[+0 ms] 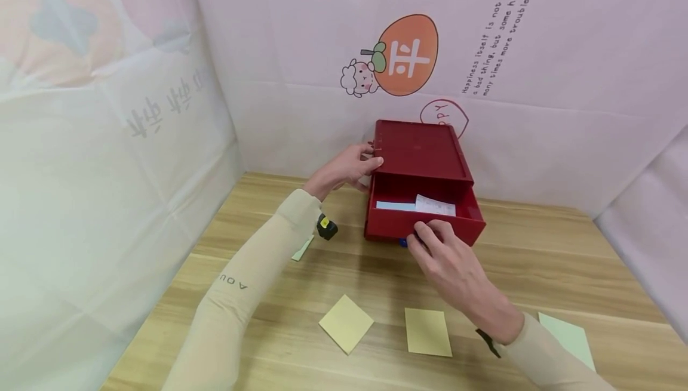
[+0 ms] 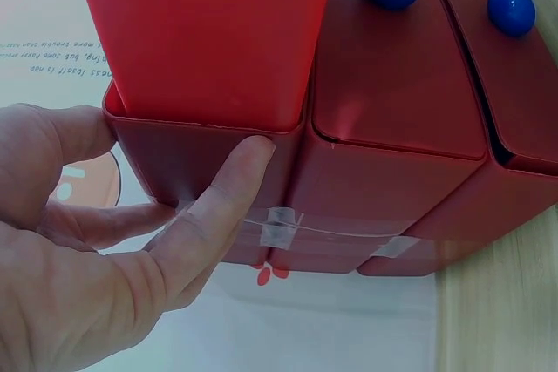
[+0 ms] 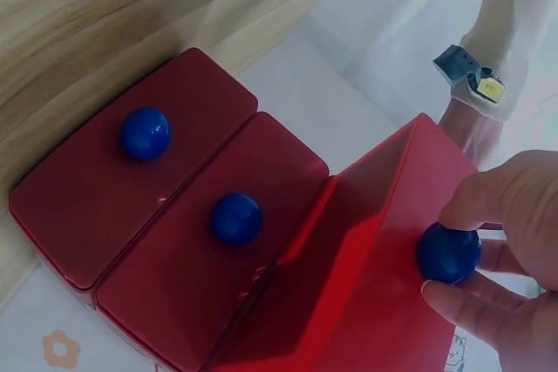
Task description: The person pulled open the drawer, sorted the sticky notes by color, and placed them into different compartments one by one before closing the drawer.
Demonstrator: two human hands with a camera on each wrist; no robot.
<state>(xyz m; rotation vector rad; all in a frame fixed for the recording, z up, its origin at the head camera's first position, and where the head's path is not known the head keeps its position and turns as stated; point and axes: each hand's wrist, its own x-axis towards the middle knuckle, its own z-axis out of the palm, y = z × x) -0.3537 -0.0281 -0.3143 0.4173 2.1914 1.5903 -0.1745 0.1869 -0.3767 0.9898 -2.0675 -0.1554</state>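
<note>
I pinched the blue knob (image 3: 449,253) of the open top drawer (image 1: 391,222) with the right hand (image 1: 447,262); the left hand (image 1: 349,167), fingers extended, braced the red cabinet (image 1: 421,149) on the table (image 1: 279,319), likely against sliding.

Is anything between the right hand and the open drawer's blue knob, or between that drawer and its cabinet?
Nothing visible. The right hand grips the blue knob, and no object shows between the open drawer and the cabinet, whose side the left hand touches.
</note>
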